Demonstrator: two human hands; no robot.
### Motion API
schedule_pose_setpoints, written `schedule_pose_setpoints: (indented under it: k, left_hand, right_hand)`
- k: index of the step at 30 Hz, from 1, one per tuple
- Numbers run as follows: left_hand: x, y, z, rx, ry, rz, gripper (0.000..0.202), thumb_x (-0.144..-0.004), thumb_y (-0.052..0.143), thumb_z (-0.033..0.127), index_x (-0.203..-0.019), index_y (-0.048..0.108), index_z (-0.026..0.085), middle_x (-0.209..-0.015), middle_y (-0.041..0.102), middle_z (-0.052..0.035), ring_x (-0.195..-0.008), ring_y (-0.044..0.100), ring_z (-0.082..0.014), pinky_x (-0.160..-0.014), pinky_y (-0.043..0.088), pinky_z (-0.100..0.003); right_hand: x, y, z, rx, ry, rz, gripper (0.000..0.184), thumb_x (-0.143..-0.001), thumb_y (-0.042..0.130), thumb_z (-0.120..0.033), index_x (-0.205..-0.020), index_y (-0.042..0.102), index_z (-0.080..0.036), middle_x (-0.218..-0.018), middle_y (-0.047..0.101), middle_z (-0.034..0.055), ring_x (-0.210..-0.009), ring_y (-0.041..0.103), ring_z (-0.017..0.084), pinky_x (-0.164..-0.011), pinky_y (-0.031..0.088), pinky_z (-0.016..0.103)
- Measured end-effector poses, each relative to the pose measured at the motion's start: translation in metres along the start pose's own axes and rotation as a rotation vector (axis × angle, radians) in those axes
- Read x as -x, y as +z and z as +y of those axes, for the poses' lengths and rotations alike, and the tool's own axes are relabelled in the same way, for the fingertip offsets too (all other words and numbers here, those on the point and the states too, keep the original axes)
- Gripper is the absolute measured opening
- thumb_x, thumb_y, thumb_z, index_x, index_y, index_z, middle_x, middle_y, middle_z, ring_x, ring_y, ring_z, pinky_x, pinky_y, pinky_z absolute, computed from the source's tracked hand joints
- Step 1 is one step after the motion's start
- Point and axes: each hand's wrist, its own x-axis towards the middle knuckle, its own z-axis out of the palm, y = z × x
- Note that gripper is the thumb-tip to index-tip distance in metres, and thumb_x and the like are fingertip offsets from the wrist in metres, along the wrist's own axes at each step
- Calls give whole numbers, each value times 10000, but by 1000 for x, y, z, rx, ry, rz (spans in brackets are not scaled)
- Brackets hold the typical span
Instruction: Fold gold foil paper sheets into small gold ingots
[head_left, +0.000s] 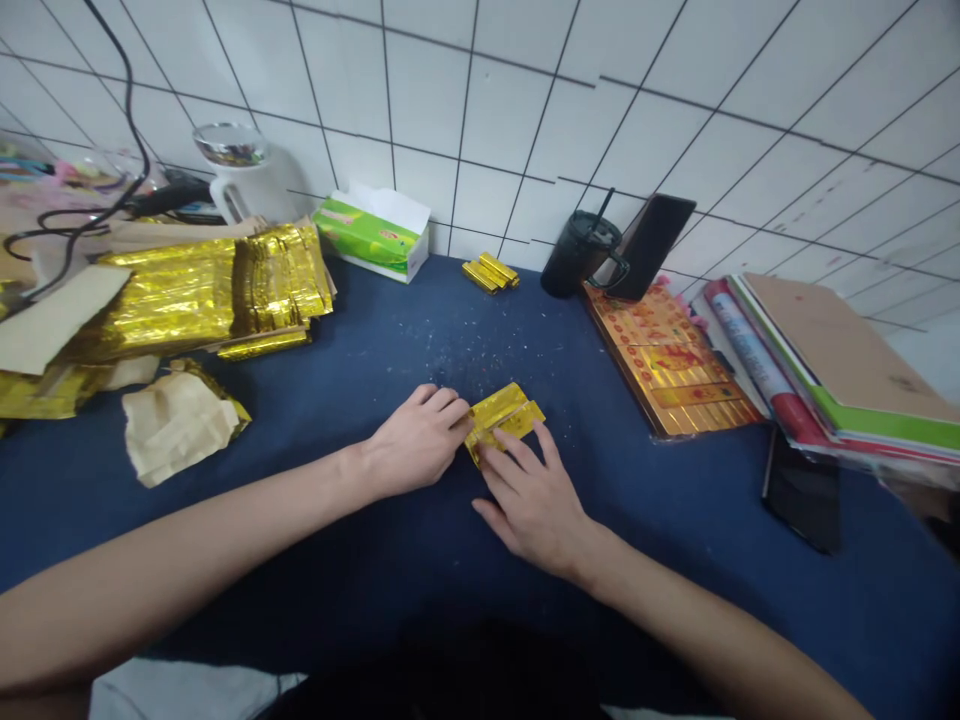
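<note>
A small sheet of shiny gold foil paper point(501, 405) lies on the blue tabletop in front of me, with a folded strip along its right part. My left hand point(420, 440) is closed, its fingers curled at the paper's left edge; the fingertips and thumb are hidden. My right hand point(534, 495) rests on the lower right of the paper with fingers spread and stretched out, the thumb apart from them. Farther back, near the wall, a little stack of folded gold foil pieces point(490, 272) sits on the table.
At the left lie a large pile of gold foil paper point(172, 295) and a crumpled tan paper point(180, 420). Behind stand a white mug point(251, 185), a green tissue pack point(371, 235), a dark cup point(577, 255) and a propped phone point(652, 245). Orange packets point(675, 365), folders point(847, 350) and a black phone point(802, 495) occupy the right.
</note>
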Motion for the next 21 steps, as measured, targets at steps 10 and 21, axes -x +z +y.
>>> schedule_pose_setpoints:
  k: [10, 21]
  left_hand:
    - [19, 10, 18, -48, -118, -12, 410, -904, 348, 272, -1266, 459, 113, -1309, 487, -99, -1237, 361, -277, -1044, 191, -494]
    - [16, 13, 27, -36, -183, 13, 395, -915, 361, 331, -1230, 495, 134, -1305, 492, -117, -1219, 409, -277, -1041, 210, -522]
  right_hand:
    - [4, 5, -7, 56, -57, -93, 485, -905, 362, -372, -1178, 534, -10, -1232, 545, 195, -1197, 431, 293, -1059, 200, 513]
    - [2, -4, -18, -73, -52, -171, 514, -813, 505, -466, -1137, 548, -70, -1219, 535, 224, -1198, 432, 331, -1030, 274, 492]
